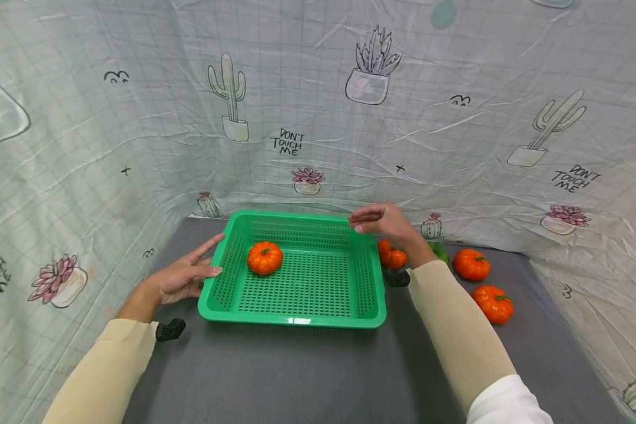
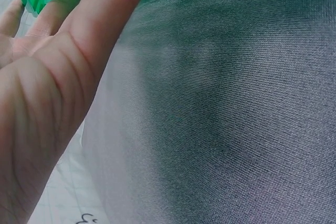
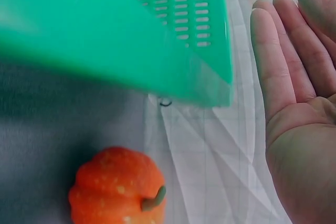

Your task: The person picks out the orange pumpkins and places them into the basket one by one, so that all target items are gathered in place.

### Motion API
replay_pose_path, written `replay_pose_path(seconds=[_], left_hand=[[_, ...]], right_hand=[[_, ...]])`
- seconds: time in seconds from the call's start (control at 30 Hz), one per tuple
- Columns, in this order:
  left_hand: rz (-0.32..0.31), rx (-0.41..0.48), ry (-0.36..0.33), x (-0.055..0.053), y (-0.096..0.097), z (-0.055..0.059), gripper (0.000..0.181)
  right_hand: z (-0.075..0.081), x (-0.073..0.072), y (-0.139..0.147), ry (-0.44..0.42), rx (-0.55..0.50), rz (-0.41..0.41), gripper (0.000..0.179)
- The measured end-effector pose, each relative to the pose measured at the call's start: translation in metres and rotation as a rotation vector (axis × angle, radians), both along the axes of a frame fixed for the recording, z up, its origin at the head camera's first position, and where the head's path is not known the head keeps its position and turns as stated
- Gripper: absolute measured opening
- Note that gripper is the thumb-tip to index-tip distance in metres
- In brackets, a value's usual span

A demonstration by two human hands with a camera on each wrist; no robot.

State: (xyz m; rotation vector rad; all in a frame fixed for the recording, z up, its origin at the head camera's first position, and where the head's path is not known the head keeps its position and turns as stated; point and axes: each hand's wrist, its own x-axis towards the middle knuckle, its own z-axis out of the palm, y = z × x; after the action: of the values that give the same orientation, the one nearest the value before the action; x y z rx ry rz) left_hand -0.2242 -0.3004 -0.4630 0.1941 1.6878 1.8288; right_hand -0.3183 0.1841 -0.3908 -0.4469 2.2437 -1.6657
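A green plastic basket point(image 1: 302, 321) with slotted walls stands on the grey surface, and one small orange pumpkin point(image 1: 265, 258) lies inside toward its left. My left hand point(image 1: 182, 278) is at the basket's left side, thumb and fingers extended and fingertips at the rim; the left wrist view shows the palm holding nothing. Over the back right corner is my right hand point(image 1: 383, 221), with nothing in it and its fingers loosely extended, apart from the basket in the right wrist view. Another pumpkin point(image 3: 118, 187) sits just outside the basket's right wall, partly hidden by the right arm in the head view.
To the right of my right forearm lie two more pumpkins point(image 1: 471, 264). A green leafy thing point(image 1: 440, 252) shows behind that forearm, mostly hidden. A printed cloth point(image 1: 318, 153) hangs behind the grey tabletop point(image 1: 297, 377) and along both sides.
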Motion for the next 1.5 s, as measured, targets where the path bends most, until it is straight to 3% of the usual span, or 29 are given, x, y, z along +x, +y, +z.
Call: replay_pose_path(seconds=[0.53,0.8,1.1,1.5], left_hand=[[0.020,-0.010,-0.011,0.001,0.000,-0.001,0.091],[0.025,-0.013,-0.015,0.000,0.000,-0.002,0.091],[0.005,0.007,0.001,0.001,0.000,0.000,0.090],[0.012,-0.003,-0.003,-0.002,0.000,0.001,0.091]], right_hand=[[-0.015,0.007,0.035,-0.005,0.008,-0.080,0.044],[-0.029,0.009,0.047,0.021,-0.068,-0.153,0.047],[-0.037,0.014,0.062,0.084,0.046,-0.225,0.047],[-0.052,0.017,0.076,0.063,0.089,-0.285,0.056]])
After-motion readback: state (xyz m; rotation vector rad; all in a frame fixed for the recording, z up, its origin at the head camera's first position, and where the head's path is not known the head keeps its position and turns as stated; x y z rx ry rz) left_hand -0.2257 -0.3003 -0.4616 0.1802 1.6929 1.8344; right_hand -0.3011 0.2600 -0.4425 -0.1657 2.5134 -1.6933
